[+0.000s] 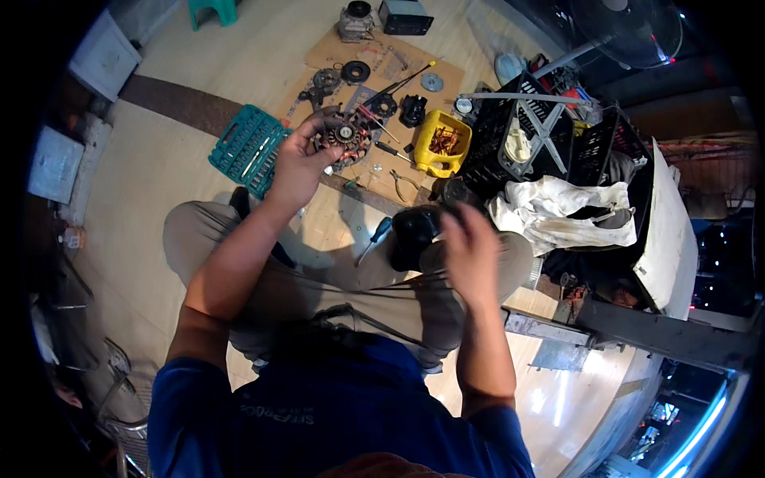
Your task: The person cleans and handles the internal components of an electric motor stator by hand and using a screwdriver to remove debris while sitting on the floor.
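Observation:
My left hand (pixel 300 167) is raised over the cardboard, its fingers closed round the edge of a round metal part with a pale hub (pixel 344 134). Copper-coloured pieces show around that part, and I cannot tell which belong to it and which lie beneath. My right hand (pixel 472 259) is smeared by motion above my right knee, beside a dark round object (pixel 454 191); whether it holds anything is unclear. A blue-handled screwdriver (pixel 379 231) lies on the floor between my legs. Pliers (pixel 405 187) and a dark-handled screwdriver (pixel 392 151) rest on the cardboard ahead.
Left of the cardboard lies an open green socket set case (pixel 249 150). A cut yellow jug (pixel 443 143) holds copper-coloured bits. Black crates (pixel 494 151) stand at the right, with a white cloth (pixel 550 209) near them. A fan (pixel 625 32) is at the far right.

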